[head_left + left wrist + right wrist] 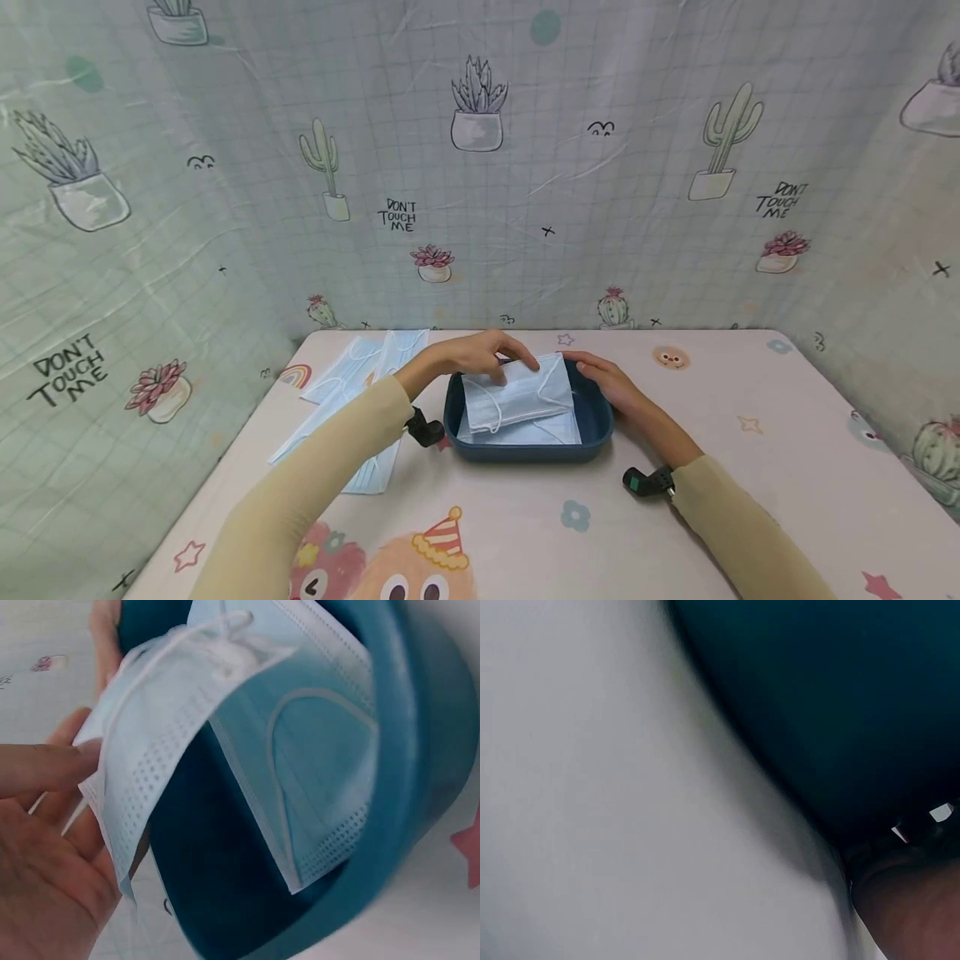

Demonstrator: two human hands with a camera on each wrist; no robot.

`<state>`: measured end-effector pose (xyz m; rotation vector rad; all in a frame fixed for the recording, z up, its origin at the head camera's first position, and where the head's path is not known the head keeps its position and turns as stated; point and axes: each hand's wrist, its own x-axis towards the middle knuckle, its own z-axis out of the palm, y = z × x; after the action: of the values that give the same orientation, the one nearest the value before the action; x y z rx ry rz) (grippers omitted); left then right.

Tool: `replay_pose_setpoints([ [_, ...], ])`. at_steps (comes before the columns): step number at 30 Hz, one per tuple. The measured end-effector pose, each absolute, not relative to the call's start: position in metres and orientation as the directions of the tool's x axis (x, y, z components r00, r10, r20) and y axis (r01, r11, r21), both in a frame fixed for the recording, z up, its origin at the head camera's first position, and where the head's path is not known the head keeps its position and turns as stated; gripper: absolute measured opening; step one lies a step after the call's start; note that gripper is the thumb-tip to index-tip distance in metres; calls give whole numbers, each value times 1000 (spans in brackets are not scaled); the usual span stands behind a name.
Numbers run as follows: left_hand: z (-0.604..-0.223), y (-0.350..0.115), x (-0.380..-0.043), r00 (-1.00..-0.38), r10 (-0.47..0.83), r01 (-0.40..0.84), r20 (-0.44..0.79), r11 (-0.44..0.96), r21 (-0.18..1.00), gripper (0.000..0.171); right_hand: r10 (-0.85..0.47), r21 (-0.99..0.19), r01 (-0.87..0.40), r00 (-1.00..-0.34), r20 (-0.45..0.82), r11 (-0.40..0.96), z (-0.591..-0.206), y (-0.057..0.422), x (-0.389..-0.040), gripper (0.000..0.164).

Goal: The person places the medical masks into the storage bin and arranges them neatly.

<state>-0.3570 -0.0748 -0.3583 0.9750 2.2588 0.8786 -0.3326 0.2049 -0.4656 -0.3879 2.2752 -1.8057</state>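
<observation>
Face mask pinched over a blue container

We see a light-blue face mask over the opening of a dark blue container, tilted above another mask that lies inside. The held mask bends, and its white ear loops hang loose across it. The left hand has it by an edge: in the left wrist view we find the thumb on the near face and fingers behind, clamped on the mask.

The right hand touches the container's rim at the far right corner; we cannot tell whether its fingers curl round the edge. The right wrist view is dark there and shows little more than the container's side and part of the hand.

To the left of the container, we see more masks spread on the pale printed table, some overlapping, partly hidden by the left sleeve. The right sleeve is beige too. Behind everything hangs a curtain printed with potted cacti and succulents.
</observation>
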Motion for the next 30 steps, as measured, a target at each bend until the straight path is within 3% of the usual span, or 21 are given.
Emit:
replay_pose_setpoints([
  [9,-359,-60,-366,-425,848,370,-318,483,794,61,-344,-976,-69,-939,-6,206,-465,204,-332,45],
  [12,-362,-60,-369,-400,845,371,-354,502,781,62,-344,-977,-72,-939,-2,202,-466,204,-333,45],
  [30,-384,-57,-363,-466,791,508,-396,606,612,62,-345,-979,-70,-939,-1,192,-467,206,-331,46],
])
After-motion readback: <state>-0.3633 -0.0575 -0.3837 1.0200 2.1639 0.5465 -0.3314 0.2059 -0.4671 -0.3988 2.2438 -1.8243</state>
